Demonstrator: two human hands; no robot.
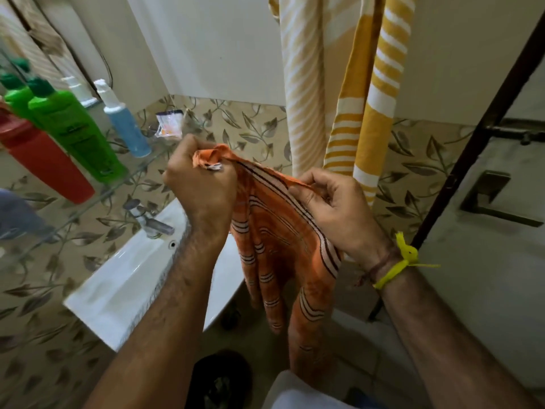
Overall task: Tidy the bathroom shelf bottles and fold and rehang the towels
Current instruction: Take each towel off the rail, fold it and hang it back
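We see the left hand (200,184) fisted round a bunched corner of the orange striped towel (280,246), while the right hand (333,208) pinches the towel's upper edge between thumb and fingers. The two hands are held near each other but apart, with the cloth stretched between them and the rest hanging down in folds over the floor. A yellow thread (404,261) is tied round the right wrist.

Just behind the right hand we find two yellow-and-white striped towels (368,93) hanging against the wall, the nearer one touching the top of the hand's outline. To the left, below the left forearm, lies the white sink (124,278) with its tap (147,219). Above it a glass shelf (88,202) carries a red bottle (44,163), green bottles (70,125), a blue bottle with a white pump (124,122) and a small packet (169,122). A dark door frame (472,143) runs down the right side.
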